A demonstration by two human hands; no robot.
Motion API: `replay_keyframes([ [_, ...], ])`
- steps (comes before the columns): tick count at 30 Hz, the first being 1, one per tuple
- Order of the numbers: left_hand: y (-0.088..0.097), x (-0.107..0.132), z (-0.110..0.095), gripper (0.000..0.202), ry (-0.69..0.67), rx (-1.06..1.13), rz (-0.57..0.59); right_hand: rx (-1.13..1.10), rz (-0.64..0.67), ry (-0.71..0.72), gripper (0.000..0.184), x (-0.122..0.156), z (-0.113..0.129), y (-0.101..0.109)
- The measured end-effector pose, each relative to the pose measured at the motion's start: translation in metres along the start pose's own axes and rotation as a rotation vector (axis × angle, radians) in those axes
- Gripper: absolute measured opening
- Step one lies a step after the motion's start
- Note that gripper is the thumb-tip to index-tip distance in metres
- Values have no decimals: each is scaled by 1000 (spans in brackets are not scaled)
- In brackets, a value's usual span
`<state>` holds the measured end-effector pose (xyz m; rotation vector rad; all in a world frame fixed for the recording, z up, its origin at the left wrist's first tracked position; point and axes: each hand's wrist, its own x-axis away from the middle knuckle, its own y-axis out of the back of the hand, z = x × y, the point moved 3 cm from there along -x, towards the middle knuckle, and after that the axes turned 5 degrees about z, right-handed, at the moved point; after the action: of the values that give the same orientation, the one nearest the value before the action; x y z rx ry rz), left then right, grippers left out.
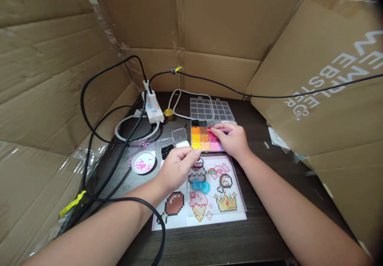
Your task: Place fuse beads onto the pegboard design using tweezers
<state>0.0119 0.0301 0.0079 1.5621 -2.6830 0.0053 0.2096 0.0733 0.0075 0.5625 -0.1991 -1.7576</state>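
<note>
Pink tweezers (222, 130) are pinched in my right hand (235, 141), their tips over the red and brown beads of a divided bead box (191, 140). Its clear lid (200, 108) lies folded back behind it. My left hand (176, 168) is closed, thumb against the fingers, above the upper left of a printed pattern sheet (179, 223); whether it holds anything cannot be made out. A clear pegboard lies over the sheet's right part. Bead figures there include a blue bow (200, 186), an ice cream (198, 204) and a crown (226, 202).
Left of the sheet are a white dish (151, 169) of pink beads, a small case of black beads (166, 151) and a clear pegboard (131, 148). A power strip (154, 110) and a gold cup (169, 115) stand behind. Black cable (161, 222) loops across my left forearm. Cardboard walls (215, 66) surround the table.
</note>
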Motion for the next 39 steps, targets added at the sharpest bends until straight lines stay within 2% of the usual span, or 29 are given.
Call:
replay_keyframes([
  [19,-2,0,-2,46,6,-30,2,6,-62,-23,13,0,-1,-3],
  [25,-2,1,-1,46,13,-18,0,-4,-113,-78,13,2,0,-6],
  [39,-2,1,0,46,12,-25,-4,17,-164,-72,12,2,3,-7],
])
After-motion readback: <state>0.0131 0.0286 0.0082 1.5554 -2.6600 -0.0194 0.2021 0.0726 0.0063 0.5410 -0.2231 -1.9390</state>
